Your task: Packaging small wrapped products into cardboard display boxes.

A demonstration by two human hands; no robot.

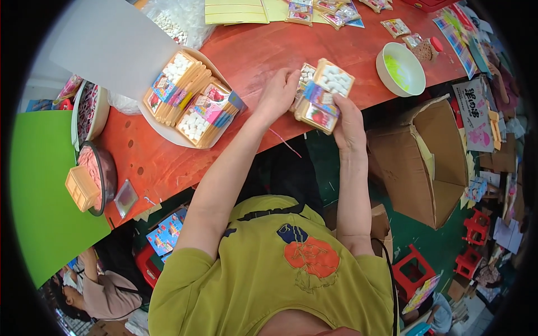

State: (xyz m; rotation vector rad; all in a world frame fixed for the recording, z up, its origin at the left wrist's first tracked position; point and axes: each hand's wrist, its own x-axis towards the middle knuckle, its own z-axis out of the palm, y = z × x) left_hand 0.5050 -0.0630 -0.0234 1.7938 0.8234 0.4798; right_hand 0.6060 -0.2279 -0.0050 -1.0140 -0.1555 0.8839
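Note:
My right hand (348, 126) grips a shallow tan tray (325, 96) over the table's front edge. White pellets fill its upper part, and a blue printed band and a strawberry picture show below. Behind it, partly covered, is another pellet-filled tray (305, 75). My left hand (280, 92) is closed at that rear tray's left edge; its fingertips are partly hidden. Left of my left forearm, a white carton (162, 127) holds rows of similar filled trays (196, 119) standing on edge.
The red table (252, 61) also carries a pale bowl (417, 84) with yellow-green bits, a bag of white pellets (171, 28) and a tub of pink material (106, 173). An open cardboard box (448, 187) stands right, near red stools (412, 271). Another person (115, 297) sits lower left.

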